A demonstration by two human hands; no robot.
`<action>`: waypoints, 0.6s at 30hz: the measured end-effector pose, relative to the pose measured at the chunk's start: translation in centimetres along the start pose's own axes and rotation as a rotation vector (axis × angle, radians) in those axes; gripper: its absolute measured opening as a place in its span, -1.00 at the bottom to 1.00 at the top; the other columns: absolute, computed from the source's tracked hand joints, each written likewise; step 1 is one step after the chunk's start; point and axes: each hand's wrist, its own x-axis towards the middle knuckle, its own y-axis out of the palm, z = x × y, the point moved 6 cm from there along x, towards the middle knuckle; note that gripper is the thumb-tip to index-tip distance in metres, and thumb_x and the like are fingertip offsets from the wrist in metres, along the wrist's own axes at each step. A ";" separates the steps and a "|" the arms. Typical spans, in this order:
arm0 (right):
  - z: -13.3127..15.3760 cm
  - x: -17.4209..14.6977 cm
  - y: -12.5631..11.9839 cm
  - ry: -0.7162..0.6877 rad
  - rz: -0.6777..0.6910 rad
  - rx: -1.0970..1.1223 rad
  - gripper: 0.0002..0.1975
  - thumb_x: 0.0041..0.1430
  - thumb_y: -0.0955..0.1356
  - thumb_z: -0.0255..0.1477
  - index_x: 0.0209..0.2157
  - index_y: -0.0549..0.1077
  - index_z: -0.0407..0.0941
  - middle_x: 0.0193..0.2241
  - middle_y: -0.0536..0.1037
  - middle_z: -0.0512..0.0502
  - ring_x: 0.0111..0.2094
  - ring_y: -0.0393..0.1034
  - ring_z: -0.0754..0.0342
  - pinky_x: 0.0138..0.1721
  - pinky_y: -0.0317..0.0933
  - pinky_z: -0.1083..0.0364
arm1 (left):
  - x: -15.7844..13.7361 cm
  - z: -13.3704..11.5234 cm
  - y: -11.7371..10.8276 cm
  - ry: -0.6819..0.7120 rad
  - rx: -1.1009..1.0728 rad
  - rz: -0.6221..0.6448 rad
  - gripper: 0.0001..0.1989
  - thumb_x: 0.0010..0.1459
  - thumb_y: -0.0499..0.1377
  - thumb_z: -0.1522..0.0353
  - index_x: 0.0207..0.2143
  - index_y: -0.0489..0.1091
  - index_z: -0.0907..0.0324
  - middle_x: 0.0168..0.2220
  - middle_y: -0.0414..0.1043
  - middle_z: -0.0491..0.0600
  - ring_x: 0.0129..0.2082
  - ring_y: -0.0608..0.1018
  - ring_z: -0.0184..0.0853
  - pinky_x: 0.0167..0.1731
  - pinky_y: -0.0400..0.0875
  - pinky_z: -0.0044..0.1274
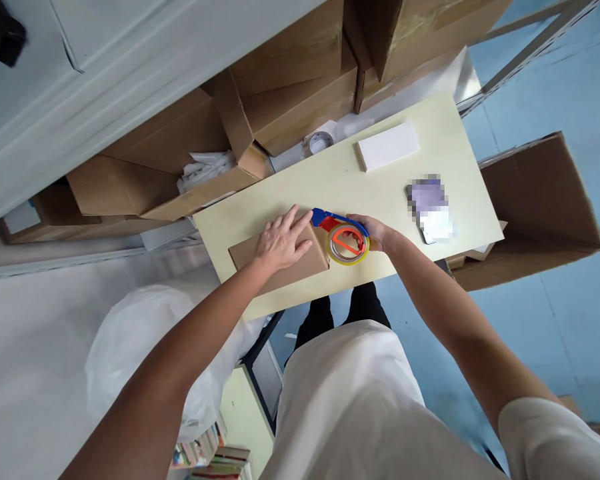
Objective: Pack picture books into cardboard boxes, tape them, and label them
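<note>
A small brown cardboard box lies on the pale table. My left hand rests flat on top of it with the fingers spread. My right hand is closed around a blue and red tape dispenser, which carries a roll of yellow-edged tape. The dispenser's blue front end sits at the box's right end, close to my left fingertips. Part of my right hand's fingers is hidden behind the dispenser and the roll.
Farther back on the table lies a white box, with a pixelated flat object at the right. Open cardboard boxes line the far side, near a loose tape roll. Another open carton stands right, a white plastic bag left.
</note>
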 end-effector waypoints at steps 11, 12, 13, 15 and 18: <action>-10.1 -6.5 -5.1 0.121 -0.083 0.092 -0.66 0.22 0.21 -0.21 -0.27 0.50 -0.15 -0.36 0.60 -0.17 -0.32 0.50 -0.05 -0.22 0.40 -0.01 | 0.0 -0.1 0.3 -0.069 0.053 0.025 -0.35 0.21 -0.10 0.11 0.30 -0.20 0.02 0.30 -0.12 0.15 0.13 0.24 0.03 -0.05 0.19 -0.22; -11.4 -6.8 -5.1 0.109 -0.073 0.096 -0.67 0.22 0.22 -0.23 -0.27 0.50 -0.13 -0.38 0.60 -0.14 -0.32 0.50 -0.04 -0.21 0.39 0.01 | 0.0 -0.1 0.3 -0.085 0.056 0.037 -0.35 0.21 -0.10 0.12 0.30 -0.21 0.02 0.31 -0.14 0.14 0.14 0.23 0.03 -0.04 0.19 -0.21; -12.6 -6.9 -4.8 0.090 -0.060 0.106 -0.69 0.23 0.22 -0.24 -0.27 0.51 -0.11 -0.38 0.60 -0.11 -0.32 0.50 -0.02 -0.20 0.38 0.03 | -0.1 -0.2 0.3 -0.099 0.057 0.046 -0.36 0.22 -0.11 0.12 0.30 -0.22 0.02 0.31 -0.16 0.13 0.15 0.21 0.03 -0.02 0.18 -0.21; -14.2 -6.7 -3.8 0.048 -0.041 0.149 -0.70 0.24 0.21 -0.26 -0.28 0.51 -0.08 -0.38 0.61 -0.05 -0.31 0.50 0.02 -0.19 0.37 0.07 | -0.3 -0.3 0.3 -0.125 0.047 0.045 -0.36 0.22 -0.12 0.12 0.30 -0.23 0.01 0.32 -0.18 0.12 0.17 0.20 0.03 -0.01 0.18 -0.20; -14.3 -5.8 -2.1 0.011 -0.057 0.242 -0.67 0.26 0.18 -0.26 -0.31 0.51 -0.09 -0.39 0.60 -0.05 -0.30 0.49 0.03 -0.18 0.36 0.08 | -0.3 0.0 0.1 -0.197 -0.004 -0.006 -0.35 0.23 -0.14 0.11 0.31 -0.25 0.03 0.32 -0.17 0.14 0.18 0.19 0.03 -0.02 0.21 -0.19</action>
